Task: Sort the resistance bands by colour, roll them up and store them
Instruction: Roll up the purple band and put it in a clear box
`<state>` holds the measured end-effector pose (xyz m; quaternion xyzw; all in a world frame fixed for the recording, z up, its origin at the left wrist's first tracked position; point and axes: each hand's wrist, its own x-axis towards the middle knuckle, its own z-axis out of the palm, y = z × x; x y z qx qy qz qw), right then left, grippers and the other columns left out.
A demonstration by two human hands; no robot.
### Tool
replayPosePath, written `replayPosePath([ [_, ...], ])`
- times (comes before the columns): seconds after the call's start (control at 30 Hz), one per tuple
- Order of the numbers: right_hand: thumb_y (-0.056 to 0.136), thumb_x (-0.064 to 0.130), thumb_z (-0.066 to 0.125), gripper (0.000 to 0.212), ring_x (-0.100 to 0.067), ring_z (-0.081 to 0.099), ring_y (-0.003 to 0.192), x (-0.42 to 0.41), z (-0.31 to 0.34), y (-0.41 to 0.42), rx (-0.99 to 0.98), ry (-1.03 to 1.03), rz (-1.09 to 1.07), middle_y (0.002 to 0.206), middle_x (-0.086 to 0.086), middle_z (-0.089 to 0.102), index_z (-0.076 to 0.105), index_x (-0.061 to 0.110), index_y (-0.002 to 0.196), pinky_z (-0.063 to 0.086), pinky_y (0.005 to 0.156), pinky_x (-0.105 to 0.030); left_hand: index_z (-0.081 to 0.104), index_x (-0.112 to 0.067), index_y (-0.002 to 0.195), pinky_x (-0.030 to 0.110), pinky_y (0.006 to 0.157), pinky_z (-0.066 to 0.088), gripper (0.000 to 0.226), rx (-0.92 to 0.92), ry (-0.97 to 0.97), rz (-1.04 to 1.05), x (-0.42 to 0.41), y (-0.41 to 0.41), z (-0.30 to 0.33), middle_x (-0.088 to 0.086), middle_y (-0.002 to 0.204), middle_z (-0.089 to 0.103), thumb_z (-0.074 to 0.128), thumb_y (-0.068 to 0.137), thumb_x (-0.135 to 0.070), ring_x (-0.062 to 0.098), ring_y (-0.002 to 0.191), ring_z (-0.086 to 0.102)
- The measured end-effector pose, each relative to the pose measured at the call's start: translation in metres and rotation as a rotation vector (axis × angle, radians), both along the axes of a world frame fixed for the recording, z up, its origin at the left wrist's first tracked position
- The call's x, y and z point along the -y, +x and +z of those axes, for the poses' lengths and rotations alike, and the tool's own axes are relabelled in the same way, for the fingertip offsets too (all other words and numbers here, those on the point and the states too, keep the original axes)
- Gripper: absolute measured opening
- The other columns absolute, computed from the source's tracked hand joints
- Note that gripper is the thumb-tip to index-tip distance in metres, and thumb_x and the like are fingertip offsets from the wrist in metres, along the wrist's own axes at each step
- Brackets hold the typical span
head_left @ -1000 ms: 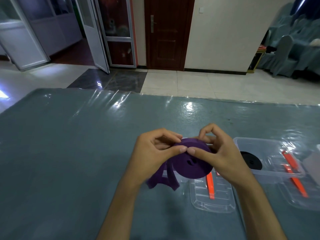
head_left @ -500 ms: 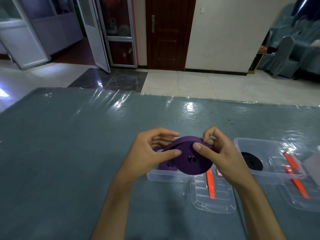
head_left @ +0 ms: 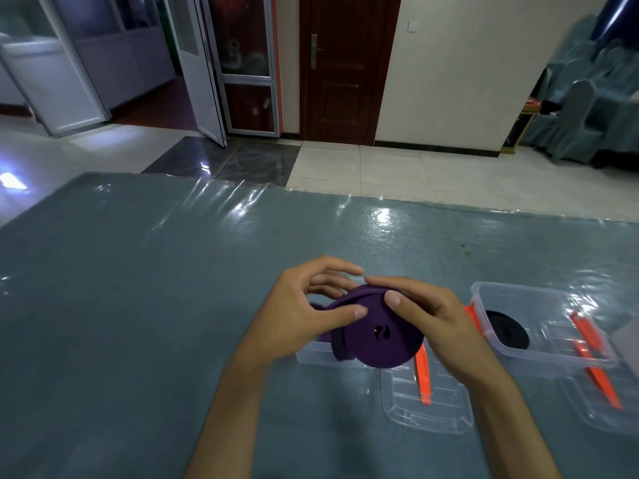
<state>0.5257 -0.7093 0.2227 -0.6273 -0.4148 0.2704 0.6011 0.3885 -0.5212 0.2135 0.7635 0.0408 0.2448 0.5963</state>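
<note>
Head cam looking down at the desk [head_left: 138, 305], which has a grey-blue cover under a shiny clear plastic sheet. Both hands are up just above it working on a purple band [head_left: 377, 340] that's mostly wound into a flat roll. Left hand [head_left: 304, 312] has its grip clamped on the roll's left edge, thumb on the near face and fingers curled over the top behind it. Right hand [head_left: 428, 312] is clamped on the right side the same way, thumb pressing the near face and index finger laid across the top. A short loose tail of the band hangs off the lower left of the roll. Right under the roll sits a clear box [head_left: 311, 356], mostly hidden by the hands. Beside it to the right there's a second clear box [head_left: 539, 354] with a rolled black band [head_left: 506, 335] lying flat inside. Two clear lids with orange clips lie on the desk near the boxes, one lid [head_left: 427, 409] in front of the purple roll, the other lid [head_left: 601, 406] at the right edge.
</note>
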Motion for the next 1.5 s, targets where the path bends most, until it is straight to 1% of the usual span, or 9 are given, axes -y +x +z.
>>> replayPosePath([
  [0.17, 0.087, 0.02, 0.086, 0.046, -0.024, 0.076, 0.107, 0.006, -0.002, 0.005, 0.093, -0.091, 0.079, 0.121, -0.001, 0.077, 0.07, 0.034, 0.128, 0.064, 0.084, -0.035, 0.072, -0.037, 0.119, 0.025, 0.089, 0.06, 0.047, -0.022, -0.048, -0.026, -0.001, -0.001, -0.007, -0.003, 0.106, 0.081, 0.093, 0.079, -0.026, 0.021, 0.098, 0.078],
  [0.33, 0.082, 0.018, 0.088, 0.046, -0.026, 0.078, 0.102, 0.011, -0.006, 0.006, 0.098, 0.02, -0.069, 0.113, -0.004, 0.08, 0.073, 0.031, 0.123, 0.065, 0.08, -0.033, 0.073, -0.038, 0.116, 0.023, 0.097, 0.055, 0.035, -0.127, -0.062, -0.029, -0.009, 0.001, -0.024, -0.005, 0.105, 0.08, 0.082, 0.084, -0.049, 0.014, 0.104, 0.076],
  [0.43, 0.082, 0.02, 0.089, 0.047, -0.023, 0.078, 0.098, 0.016, -0.005, 0.011, 0.054, 0.08, -0.177, 0.111, -0.004, 0.08, 0.073, 0.032, 0.124, 0.064, 0.074, -0.029, 0.074, -0.026, 0.118, 0.027, 0.104, 0.051, 0.039, -0.214, -0.178, -0.064, -0.022, -0.002, -0.05, 0.0, 0.117, 0.079, 0.074, 0.087, -0.051, 0.017, 0.117, 0.072],
  [0.6, 0.082, 0.022, 0.088, 0.045, -0.02, 0.078, 0.096, 0.015, -0.004, 0.014, 0.05, 0.131, -0.306, 0.107, -0.001, 0.081, 0.073, 0.035, 0.122, 0.063, 0.072, -0.026, 0.063, -0.008, 0.134, 0.041, 0.113, 0.049, 0.047, -0.198, -0.57, -0.216, -0.028, -0.008, -0.102, 0.021, 0.135, 0.069, 0.074, 0.09, -0.018, 0.035, 0.131, 0.063],
  [0.73, 0.081, 0.024, 0.085, 0.044, -0.021, 0.079, 0.093, 0.015, -0.006, 0.014, -0.002, 0.15, -0.376, 0.103, -0.002, 0.081, 0.073, 0.038, 0.122, 0.064, 0.07, -0.027, 0.068, -0.012, 0.134, 0.036, 0.106, 0.052, 0.051, -0.148, -0.704, -0.247, -0.031, -0.008, -0.126, 0.02, 0.132, 0.068, 0.063, 0.09, 0.013, 0.028, 0.126, 0.064],
  [1.0, 0.08, 0.026, 0.086, 0.046, -0.021, 0.078, 0.095, 0.014, -0.007, 0.017, -0.003, 0.157, -0.395, 0.104, 0.0, 0.081, 0.073, 0.037, 0.123, 0.064, 0.07, -0.027, 0.079, -0.019, 0.111, 0.024, 0.09, 0.057, 0.041, -0.156, -0.508, 0.048, -0.03, 0.005, -0.137, 0.009, 0.11, 0.079, 0.091, 0.074, -0.003, 0.018, 0.101, 0.073],
  [1.13, 0.08, 0.02, 0.088, 0.047, -0.017, 0.078, 0.097, 0.014, -0.01, 0.018, 0.04, 0.142, -0.381, 0.106, 0.002, 0.081, 0.074, 0.034, 0.123, 0.063, 0.071, -0.024, 0.074, -0.017, 0.098, 0.023, 0.079, 0.057, 0.026, -0.196, -0.373, 0.259, -0.033, 0.015, -0.135, -0.002, 0.094, 0.078, 0.083, 0.086, 0.003, 0.012, 0.083, 0.07],
  [1.27, 0.078, 0.021, 0.088, 0.048, -0.017, 0.078, 0.098, 0.011, -0.012, 0.016, 0.052, 0.131, -0.36, 0.107, 0.003, 0.081, 0.074, 0.032, 0.122, 0.063, 0.073, -0.024, 0.06, -0.021, 0.099, 0.04, 0.081, 0.061, 0.026, -0.22, -0.232, 0.434, -0.028, 0.025, -0.133, -0.016, 0.09, 0.071, 0.067, 0.097, 0.004, 0.018, 0.09, 0.067],
  [1.5, 0.082, 0.016, 0.087, 0.046, -0.016, 0.078, 0.098, 0.004, -0.017, 0.008, 0.068, 0.11, -0.294, 0.106, 0.004, 0.081, 0.073, 0.032, 0.123, 0.063, 0.075, -0.023, 0.046, -0.044, 0.095, 0.034, 0.07, 0.058, 0.033, -0.253, -0.008, 0.603, -0.029, 0.023, -0.139, -0.014, 0.09, 0.066, 0.055, 0.107, -0.014, 0.017, 0.081, 0.069],
])
